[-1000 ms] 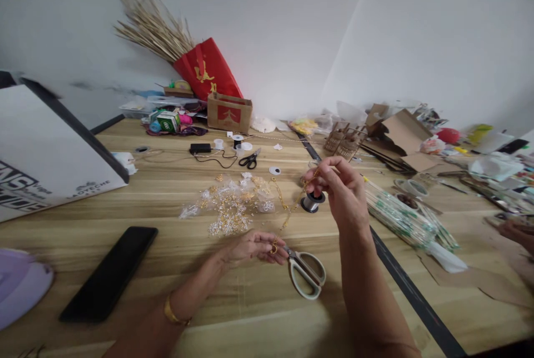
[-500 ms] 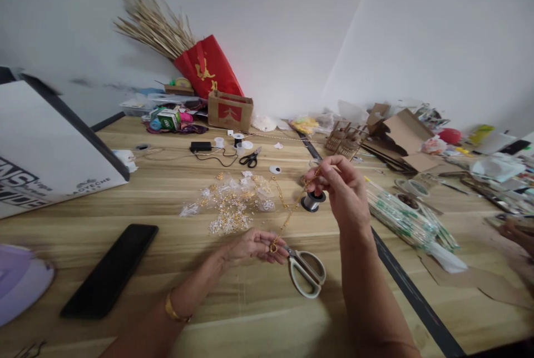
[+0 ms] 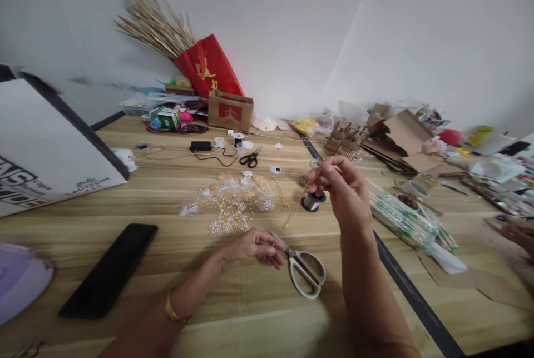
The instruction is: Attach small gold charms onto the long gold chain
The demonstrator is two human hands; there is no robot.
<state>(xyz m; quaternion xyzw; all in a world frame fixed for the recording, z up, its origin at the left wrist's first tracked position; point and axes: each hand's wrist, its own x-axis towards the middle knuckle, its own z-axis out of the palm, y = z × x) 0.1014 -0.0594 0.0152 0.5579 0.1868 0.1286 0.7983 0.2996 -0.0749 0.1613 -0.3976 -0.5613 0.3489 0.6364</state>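
Note:
My right hand [image 3: 344, 188] is raised, thumb and forefinger pinched on a thin gold chain [image 3: 297, 206] that hangs down toward the left. Lower down, my left hand [image 3: 261, 248] has its fingers curled, with a small gold beaded piece showing between thumb and fingers; most of it is hidden. White-handled scissors [image 3: 307, 273] lie beside the left fingertips, blades partly behind them. Below the right fingers stands a dark spool of wire [image 3: 312, 202]. Loose gold and clear beads [image 3: 231, 216] are heaped with small plastic bags just beyond the left hand.
A black phone [image 3: 109, 269] and a white box [image 3: 50, 152] are at left. Small black scissors [image 3: 250, 158] lie farther back. To the right are plastic-wrapped sticks [image 3: 404, 219] and cardboard [image 3: 406, 138]. Another person's hand [image 3: 517, 238] shows at the right edge.
The left fingers have curled in over the gold beaded piece, which lay exposed on them before. The chain's lower part has shifted slightly. My right hand has hardly moved.

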